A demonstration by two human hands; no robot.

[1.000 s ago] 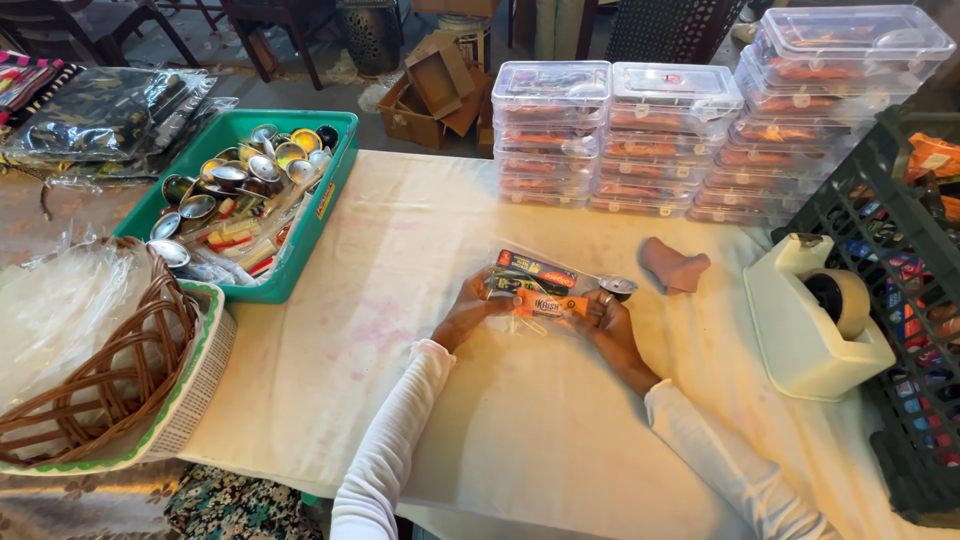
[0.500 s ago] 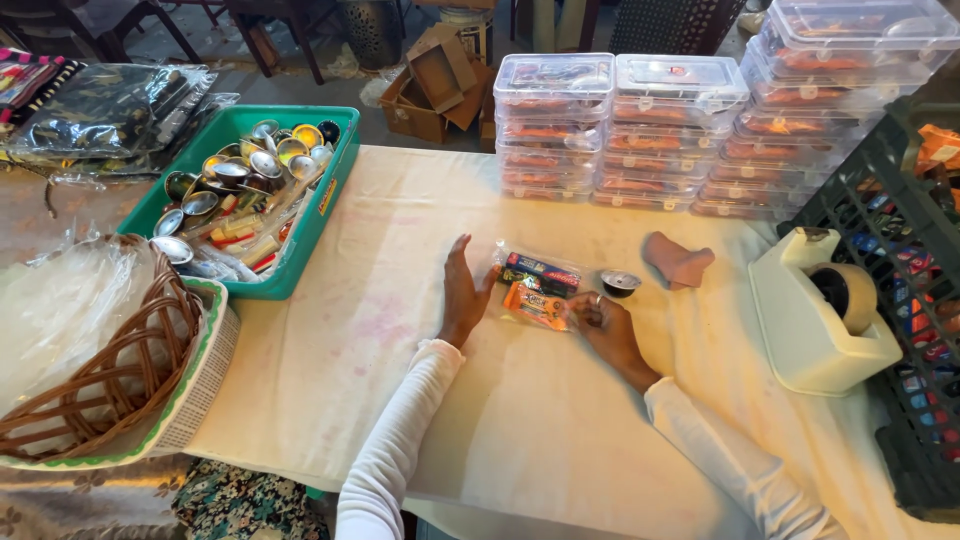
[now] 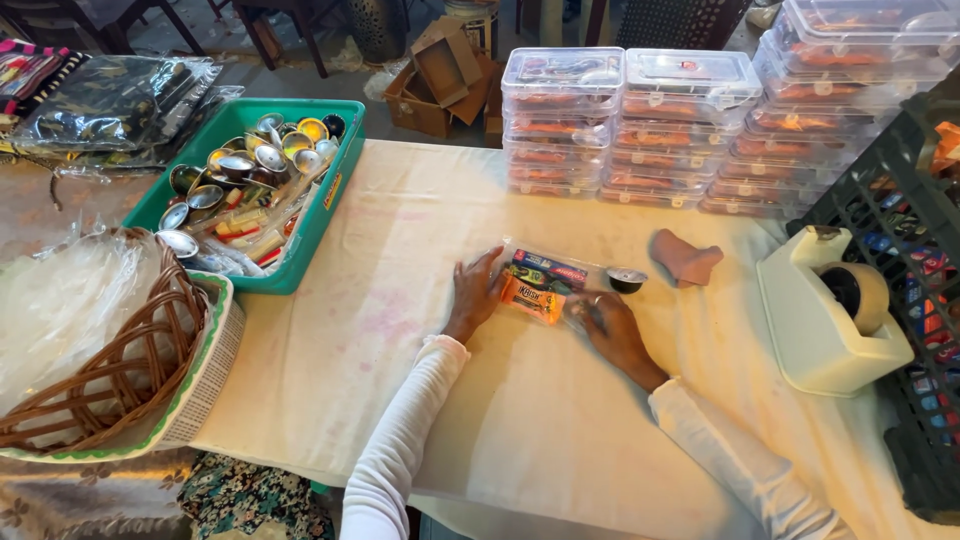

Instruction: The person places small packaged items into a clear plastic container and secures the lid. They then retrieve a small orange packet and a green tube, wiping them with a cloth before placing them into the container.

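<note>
With both hands, left [image 3: 476,295] and right [image 3: 607,322], only pressing flat on the clear packet [image 3: 543,285], not gripping, its loose sweets could slide out the open end.

Two hands [image 3: 475,295] rest on one counter [image 3: 400,330]. At ten o'clock is one green tray [image 3: 335,215], at three o'clock one tape dispenser [image 3: 825,320], at eight o'clock one wicker basket [image 3: 110,370].

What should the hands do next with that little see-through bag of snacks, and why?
Probably fold the open end shut. Both the left hand and the right hand press flat on the clear packet of small colourful snack packs, so it looks filled and smoothed. The white tape dispenser sits just to the right for sealing.
</note>
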